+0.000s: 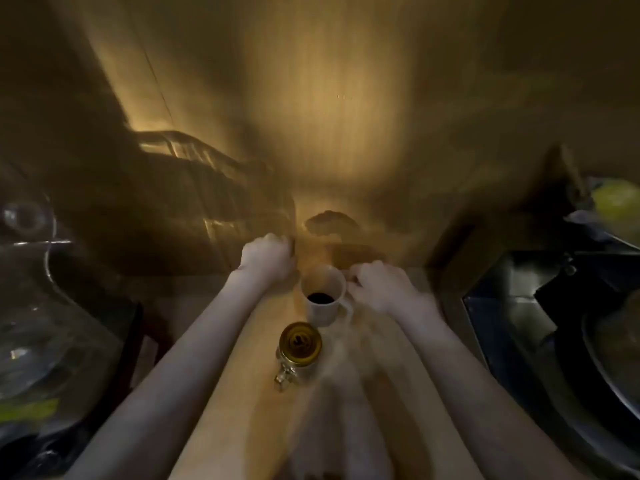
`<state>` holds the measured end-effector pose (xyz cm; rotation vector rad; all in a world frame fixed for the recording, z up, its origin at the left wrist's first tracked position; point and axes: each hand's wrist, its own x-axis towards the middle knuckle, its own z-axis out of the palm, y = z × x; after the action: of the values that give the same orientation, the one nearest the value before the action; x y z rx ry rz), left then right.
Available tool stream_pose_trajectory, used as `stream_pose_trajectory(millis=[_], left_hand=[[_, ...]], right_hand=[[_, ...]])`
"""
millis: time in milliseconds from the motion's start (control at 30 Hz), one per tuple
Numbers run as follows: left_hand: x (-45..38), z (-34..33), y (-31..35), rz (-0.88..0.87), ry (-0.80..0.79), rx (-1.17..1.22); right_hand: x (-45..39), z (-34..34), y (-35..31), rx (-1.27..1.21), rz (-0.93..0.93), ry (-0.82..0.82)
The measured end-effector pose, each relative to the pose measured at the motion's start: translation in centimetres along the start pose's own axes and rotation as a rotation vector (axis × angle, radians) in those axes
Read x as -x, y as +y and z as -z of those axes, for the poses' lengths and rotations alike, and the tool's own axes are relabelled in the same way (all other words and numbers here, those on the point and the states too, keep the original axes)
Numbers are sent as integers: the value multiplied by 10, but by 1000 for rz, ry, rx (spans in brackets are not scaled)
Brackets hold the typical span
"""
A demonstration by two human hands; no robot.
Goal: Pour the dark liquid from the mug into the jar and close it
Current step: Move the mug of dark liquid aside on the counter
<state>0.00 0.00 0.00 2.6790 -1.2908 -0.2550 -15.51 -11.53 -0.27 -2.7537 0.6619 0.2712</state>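
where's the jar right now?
Head view, centre: the jar stands on the wooden counter between the two forearms, just nearer the person than the white mug of dark liquid, with its clasp facing the camera.

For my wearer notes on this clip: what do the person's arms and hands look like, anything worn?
Both forearms are bare as far as the head view shows: no sleeves. The left hand and right hand wear no gloves. No watch or ring is evident, though dim light and blur hide fine detail.
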Motion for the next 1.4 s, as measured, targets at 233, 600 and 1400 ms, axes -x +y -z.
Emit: stream_pose_trajectory(millis=[233,600,1400], left_hand=[[2,-74,-21,124,-258,174],[-1,-98,-16,269,-388,1029],[92,-90,81,261,-203,1110]], right_hand=[[-8,-83,14,-74,-149,82],[-19,-134,10,-523,-220,232],[83,-86,59,-488,-408,361]])
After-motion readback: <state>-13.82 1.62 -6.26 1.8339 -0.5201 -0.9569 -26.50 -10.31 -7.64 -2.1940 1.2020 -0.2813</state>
